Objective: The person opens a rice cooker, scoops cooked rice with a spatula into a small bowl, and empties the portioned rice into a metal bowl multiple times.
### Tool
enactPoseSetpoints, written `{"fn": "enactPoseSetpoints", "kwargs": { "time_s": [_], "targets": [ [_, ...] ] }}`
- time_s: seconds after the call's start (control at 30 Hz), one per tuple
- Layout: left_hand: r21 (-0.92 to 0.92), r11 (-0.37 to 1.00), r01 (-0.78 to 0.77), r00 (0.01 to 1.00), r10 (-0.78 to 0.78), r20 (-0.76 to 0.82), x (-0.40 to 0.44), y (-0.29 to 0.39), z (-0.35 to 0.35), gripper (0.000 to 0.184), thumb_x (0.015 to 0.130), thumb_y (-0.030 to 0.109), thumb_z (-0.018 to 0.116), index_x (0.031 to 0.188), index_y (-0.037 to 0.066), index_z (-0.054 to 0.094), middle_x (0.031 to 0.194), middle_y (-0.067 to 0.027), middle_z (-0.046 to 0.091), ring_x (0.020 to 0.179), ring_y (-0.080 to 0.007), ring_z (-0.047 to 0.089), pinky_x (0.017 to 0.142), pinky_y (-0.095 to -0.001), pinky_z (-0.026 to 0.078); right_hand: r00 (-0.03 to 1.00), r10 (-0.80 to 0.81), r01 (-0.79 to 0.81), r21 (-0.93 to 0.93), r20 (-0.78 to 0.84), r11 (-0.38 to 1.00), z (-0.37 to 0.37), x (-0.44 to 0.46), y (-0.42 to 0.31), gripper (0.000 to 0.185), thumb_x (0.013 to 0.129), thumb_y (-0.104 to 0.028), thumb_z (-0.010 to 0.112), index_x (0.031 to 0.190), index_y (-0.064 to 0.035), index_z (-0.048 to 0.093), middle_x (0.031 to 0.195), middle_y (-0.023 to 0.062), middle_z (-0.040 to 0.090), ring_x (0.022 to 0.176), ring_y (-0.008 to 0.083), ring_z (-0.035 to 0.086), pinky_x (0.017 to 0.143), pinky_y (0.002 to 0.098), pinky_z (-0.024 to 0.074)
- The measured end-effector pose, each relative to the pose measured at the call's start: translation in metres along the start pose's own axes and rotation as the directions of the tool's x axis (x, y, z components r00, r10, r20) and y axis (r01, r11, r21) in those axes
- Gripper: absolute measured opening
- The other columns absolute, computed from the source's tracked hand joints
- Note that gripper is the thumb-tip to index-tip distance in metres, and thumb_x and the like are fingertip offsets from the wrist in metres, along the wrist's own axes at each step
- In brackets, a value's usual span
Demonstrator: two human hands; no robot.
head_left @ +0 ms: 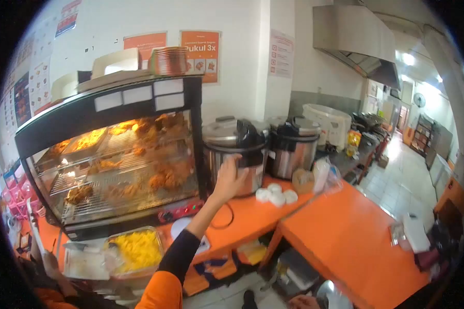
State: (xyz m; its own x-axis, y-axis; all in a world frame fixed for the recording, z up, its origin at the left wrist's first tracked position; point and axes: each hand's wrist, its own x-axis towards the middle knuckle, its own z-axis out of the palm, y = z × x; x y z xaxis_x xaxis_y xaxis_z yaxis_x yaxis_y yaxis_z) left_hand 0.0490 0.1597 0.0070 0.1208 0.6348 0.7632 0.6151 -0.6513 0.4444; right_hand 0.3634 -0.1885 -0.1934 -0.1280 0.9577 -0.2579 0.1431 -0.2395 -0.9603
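My left hand (229,178) reaches out, fingers partly spread, at the front latch of a large steel rice cooker (247,172) with a black rim. Whether the fingertips touch the latch I cannot tell. A second steel cooker (288,154) stands to its right. Several round white wrapped packs (277,195) lie on the orange counter by the cookers. At the bottom edge, my right hand (302,302) is partly cut off, its fingers curled; what they hold is unclear. Close beside it is a shiny round metal object (331,294).
A heated glass display case (121,154) with fried chicken is at left, a tray of yellow food (138,250) below it. A co-worker's hand (50,263) is near tongs (35,226). An orange table (345,232) stands right; a tiled aisle (397,167) lies beyond.
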Motion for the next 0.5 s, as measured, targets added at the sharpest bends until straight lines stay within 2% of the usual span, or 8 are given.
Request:
{"fn": "enactPoseSetpoints", "kwargs": {
  "time_s": [0.03,0.17,0.23,0.3,0.37,0.4,0.47,0.5],
  "targets": [
    [0.119,0.992,0.038,0.993,-0.025,-0.114,0.052,-0.013,0.018,0.057,0.081,0.03,0.065,0.123,0.0,0.04,0.115,-0.0188,0.051,0.107,-0.0356,0.049,0.096,-0.0421,0.035,0.998,0.056,-0.056,-0.025,-0.002,0.998,-0.016,0.052,-0.013,0.022,0.094,-0.026,0.052,0.099,-0.0069,0.063,0.066,0.0043,0.058,0.056,0.0102,0.051,0.055,0.0249,0.0436],
    [0.392,0.919,0.039,0.982,0.038,-0.186,0.178,-0.07,0.07,0.062,0.076,0.033,0.071,0.12,0.001,0.041,0.115,-0.0192,0.052,0.106,-0.0364,0.051,0.093,-0.0428,0.039,0.979,-0.151,0.149,0.028,0.133,0.988,-0.035,0.209,-0.094,0.021,0.095,-0.022,0.049,0.096,-0.0061,0.062,0.065,0.0032,0.056,0.055,0.009,0.048,0.053,0.0249,0.0418],
    [0.098,0.993,0.073,0.99,-0.061,-0.124,0.198,-0.09,0.085,0.074,0.068,0.039,0.077,0.121,0.002,0.041,0.114,-0.0192,0.052,0.103,-0.0369,0.053,0.089,-0.0436,0.042,0.963,-0.114,0.134,-0.066,0.245,0.989,-0.042,0.25,-0.184,0.019,0.096,-0.018,0.048,0.093,-0.0054,0.061,0.063,0.0026,0.053,0.053,0.0085,0.046,0.052,0.025,0.0404],
    [0.063,0.988,0.143,0.984,-0.135,-0.116,0.205,-0.118,0.091,0.081,0.064,0.038,0.081,0.123,0.003,0.038,0.113,-0.0174,0.053,0.103,-0.037,0.055,0.088,-0.0427,0.045,0.945,-0.156,0.17,-0.023,0.288,0.985,-0.05,0.3,-0.187,0.019,0.096,-0.019,0.048,0.092,-0.0048,0.06,0.063,0.0028,0.053,0.054,0.0089,0.047,0.052,0.0253,0.0409],
    [-0.122,0.99,0.07,0.997,-0.073,-0.02,0.216,-0.126,0.089,0.084,0.062,0.037,0.083,0.123,0.006,0.035,0.114,-0.0175,0.053,0.106,-0.0375,0.055,0.091,-0.0422,0.044,0.966,-0.039,0.0,0.15,0.256,0.989,-0.055,0.347,-0.175,0.018,0.095,-0.018,0.05,0.089,-0.0042,0.059,0.065,0.0026,0.052,0.055,0.0095,0.047,0.053,0.0252,0.041],
    [-0.088,0.995,0.041,0.999,-0.041,-0.007,0.223,-0.123,0.084,0.085,0.064,0.026,0.084,0.126,0.01,0.029,0.118,-0.0181,0.051,0.108,-0.0337,0.055,0.094,-0.04,0.043,0.962,-0.033,-0.009,0.15,0.272,0.989,-0.056,0.369,-0.174,0.018,0.095,-0.018,0.05,0.089,-0.0042,0.059,0.065,0.0026,0.052,0.055,0.0095,0.047,0.053,0.0252,0.041],
    [-0.216,0.975,0.042,0.998,-0.049,-0.027,0.245,-0.113,0.075,0.085,0.065,0.021,0.083,0.127,0.011,0.026,0.118,-0.0178,0.052,0.108,-0.0304,0.055,0.095,-0.0392,0.042,0.831,-0.388,0.291,0.282,0.4,0.914,-0.054,0.409,-0.174,0.018,0.094,-0.021,0.052,0.091,-0.0046,0.06,0.068,0.0021,0.053,0.056,0.0095,0.047,0.053,0.0246,0.0406],
    [-0.354,0.935,0.028,0.998,-0.049,-0.049,0.258,-0.108,0.07,0.086,0.066,0.016,0.083,0.128,0.012,0.023,0.118,-0.0176,0.052,0.107,-0.027,0.056,0.095,-0.0383,0.042,0.824,-0.387,0.285,0.288,0.414,0.914,-0.053,0.423,-0.175,0.018,0.094,-0.021,0.052,0.091,-0.0046,0.06,0.068,0.0021,0.053,0.056,0.0095,0.047,0.053,0.0246,0.0406]
  ]
}}
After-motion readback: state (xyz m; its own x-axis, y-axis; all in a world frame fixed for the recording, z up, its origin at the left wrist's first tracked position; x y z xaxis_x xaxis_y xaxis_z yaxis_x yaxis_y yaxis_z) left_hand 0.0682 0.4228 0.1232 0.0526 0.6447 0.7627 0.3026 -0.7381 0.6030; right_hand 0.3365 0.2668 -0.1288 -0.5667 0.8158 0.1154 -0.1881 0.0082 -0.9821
